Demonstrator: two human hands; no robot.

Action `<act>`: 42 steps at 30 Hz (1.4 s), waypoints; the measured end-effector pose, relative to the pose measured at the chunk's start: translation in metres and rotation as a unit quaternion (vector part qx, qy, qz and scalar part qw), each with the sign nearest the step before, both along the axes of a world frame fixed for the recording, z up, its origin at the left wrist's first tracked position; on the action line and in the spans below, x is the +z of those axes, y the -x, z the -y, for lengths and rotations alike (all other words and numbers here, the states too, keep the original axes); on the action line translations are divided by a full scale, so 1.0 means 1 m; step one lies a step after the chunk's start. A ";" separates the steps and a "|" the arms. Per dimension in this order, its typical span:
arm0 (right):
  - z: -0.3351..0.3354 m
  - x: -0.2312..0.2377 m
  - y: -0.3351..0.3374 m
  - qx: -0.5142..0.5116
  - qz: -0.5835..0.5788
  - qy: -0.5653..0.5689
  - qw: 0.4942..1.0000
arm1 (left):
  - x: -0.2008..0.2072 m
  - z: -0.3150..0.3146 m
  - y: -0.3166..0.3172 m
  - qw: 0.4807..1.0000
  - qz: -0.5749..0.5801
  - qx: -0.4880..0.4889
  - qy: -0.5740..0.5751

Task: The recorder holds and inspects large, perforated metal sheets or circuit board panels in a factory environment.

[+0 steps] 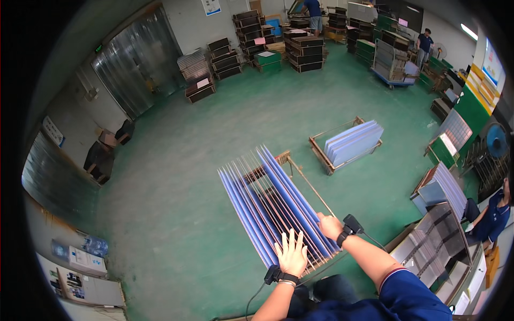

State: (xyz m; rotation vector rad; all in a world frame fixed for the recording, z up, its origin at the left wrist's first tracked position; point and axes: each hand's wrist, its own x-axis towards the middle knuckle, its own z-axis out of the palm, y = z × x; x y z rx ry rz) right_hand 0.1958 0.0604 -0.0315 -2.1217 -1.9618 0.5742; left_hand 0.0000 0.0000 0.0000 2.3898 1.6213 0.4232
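- Left hand (293,255) flat, fingers spread and pointing away from the person, laid over the upper edges near the close end; nothing gripped that I can see.
- Right hand (330,227) partly curled at the right-hand side of the same row; whether it has hold of a sheet, I cannot tell.
- Blue sheets (292,193), directly in front of the person, standing on edge in a low rack (281,158). Long axis slants from near right to far left, upper edges roughly parallel. Narrow dark gaps between many; thinner brownish edges among the blue.
- Rail (310,184) along the rack's right side, apart from the sheets at the far end.
- Green floor (160,176) runs wide from the row's left edge to the wall; a narrower strip on the right.
- Seated co-worker (498,214) at the right, beside more upright sheets (448,187).
- Second rack (323,160) beyond, to the right, well apart; its pale blue sheets (353,143) slant the other way, toward far right.
- Farther: loaded trolley (393,61), stacked dark crates (306,53).
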 end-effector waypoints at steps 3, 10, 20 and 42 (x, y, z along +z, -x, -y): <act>-0.007 -0.001 0.002 -0.012 -0.041 0.001 0.999 | 0.002 -0.003 0.003 1.000 -0.003 -0.005 -0.011; -0.039 0.178 -0.017 0.126 -0.109 -0.083 0.983 | -0.001 -0.013 0.025 0.999 -0.030 -0.002 -0.025; 0.085 0.316 -0.207 -0.009 -0.628 -0.243 0.739 | 0.051 -0.009 0.017 0.960 0.279 0.021 -0.007; 0.094 0.208 -0.228 -0.133 -0.787 -0.357 0.485 | 0.161 -0.012 0.093 0.549 0.817 0.070 0.165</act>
